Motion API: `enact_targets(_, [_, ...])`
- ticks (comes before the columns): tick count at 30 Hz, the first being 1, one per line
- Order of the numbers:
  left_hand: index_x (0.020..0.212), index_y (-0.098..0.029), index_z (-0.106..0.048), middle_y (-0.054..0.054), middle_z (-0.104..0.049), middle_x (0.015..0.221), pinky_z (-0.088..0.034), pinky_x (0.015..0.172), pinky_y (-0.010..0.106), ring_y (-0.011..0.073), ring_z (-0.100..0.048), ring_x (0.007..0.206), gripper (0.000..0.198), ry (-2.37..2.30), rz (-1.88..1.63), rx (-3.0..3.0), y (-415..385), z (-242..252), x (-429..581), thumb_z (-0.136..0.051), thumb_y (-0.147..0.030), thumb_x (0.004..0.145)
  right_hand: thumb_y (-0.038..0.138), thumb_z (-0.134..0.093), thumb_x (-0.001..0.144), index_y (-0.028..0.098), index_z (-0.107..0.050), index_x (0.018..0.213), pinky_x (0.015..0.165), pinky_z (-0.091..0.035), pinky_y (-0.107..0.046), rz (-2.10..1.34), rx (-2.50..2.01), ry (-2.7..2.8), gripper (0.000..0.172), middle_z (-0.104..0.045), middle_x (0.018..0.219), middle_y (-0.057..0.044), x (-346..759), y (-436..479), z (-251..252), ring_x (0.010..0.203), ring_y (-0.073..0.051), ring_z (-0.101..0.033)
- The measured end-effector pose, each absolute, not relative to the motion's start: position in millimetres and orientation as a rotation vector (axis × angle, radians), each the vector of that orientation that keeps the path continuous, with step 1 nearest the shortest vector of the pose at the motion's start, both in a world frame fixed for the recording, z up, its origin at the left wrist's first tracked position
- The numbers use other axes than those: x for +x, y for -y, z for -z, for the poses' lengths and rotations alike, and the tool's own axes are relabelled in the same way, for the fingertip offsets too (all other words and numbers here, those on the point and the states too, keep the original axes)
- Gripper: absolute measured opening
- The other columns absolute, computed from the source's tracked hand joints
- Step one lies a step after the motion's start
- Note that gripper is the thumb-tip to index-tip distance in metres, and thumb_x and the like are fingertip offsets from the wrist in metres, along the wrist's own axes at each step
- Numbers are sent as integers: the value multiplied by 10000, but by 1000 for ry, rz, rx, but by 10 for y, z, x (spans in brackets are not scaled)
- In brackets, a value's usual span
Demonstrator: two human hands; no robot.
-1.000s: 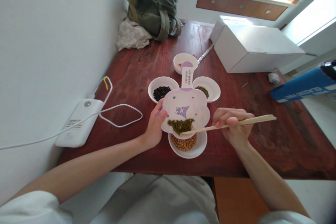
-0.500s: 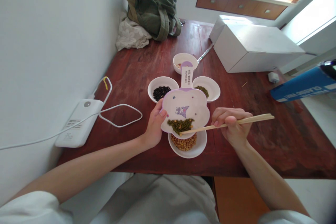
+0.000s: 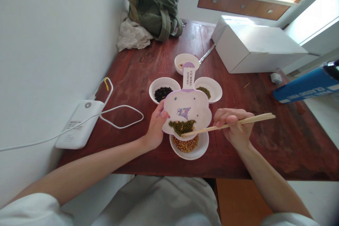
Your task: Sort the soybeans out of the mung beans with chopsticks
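Two hands are busy. The left hand (image 3: 156, 127) grips the edge of a white plate (image 3: 189, 107) with green beans (image 3: 182, 127) on it, just over a bowl (image 3: 201, 150) of yellow beans (image 3: 185, 144). The right hand (image 3: 233, 125) is closed on wooden chopsticks (image 3: 203, 131), and their tips reach the green beans.

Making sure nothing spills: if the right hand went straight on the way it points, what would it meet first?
The chopsticks in the right hand lead; their tips would probably meet the green beans on the white plate first, though depth is unclear.

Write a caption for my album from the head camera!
A left hand holds a cartoon plate of green beans, wooden chopsticks in the right hand reaching them.
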State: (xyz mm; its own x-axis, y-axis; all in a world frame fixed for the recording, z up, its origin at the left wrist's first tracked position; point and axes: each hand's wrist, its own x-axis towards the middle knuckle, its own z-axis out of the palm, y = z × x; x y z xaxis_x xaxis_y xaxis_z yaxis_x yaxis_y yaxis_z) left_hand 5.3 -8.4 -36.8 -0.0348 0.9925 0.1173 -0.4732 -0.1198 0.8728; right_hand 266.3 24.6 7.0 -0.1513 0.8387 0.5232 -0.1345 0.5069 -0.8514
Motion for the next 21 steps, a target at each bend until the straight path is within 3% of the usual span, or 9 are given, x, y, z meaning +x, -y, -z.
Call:
enact_targets(4, [1354,-242,-832,119,-907,1296,-692,1121,495,390,-846,1310,651,-775,-1495,905,76,350,56,-845,-789,1002,625,-874,1058,224,-809,584,389,-426,-323,-883,-640,1373,624,-677,478,-32,2621,-266,-134,396,-186,-608])
enact_targets(11, [1356,-240,-839,126,-909,1295,-691,1127,510,402,-845,1318,681,-778,-1498,885,72,348,58,-867,-804,974,627,-898,1038,244,-792,578,393,-414,-355,-629,-629,1361,608,-684,486,-18,2715,-284,-241,386,-193,-596])
enact_targets(16, [1358,-241,-844,121,-912,1289,-695,1117,510,401,-848,1307,685,-791,-1493,912,76,379,37,-848,-814,983,618,-910,1030,252,-841,640,425,-493,-388,-630,-637,1544,538,-737,536,-32,2792,-235,-300,427,-223,-652])
enact_targets(21, [1370,-239,-842,127,-906,1293,-697,1105,517,408,-845,1299,701,-790,-1476,935,74,390,28,-842,-823,983,610,-898,1042,242,-842,646,411,-490,-371,-722,-585,1585,543,-737,533,-39,2791,-242,-282,427,-228,-681])
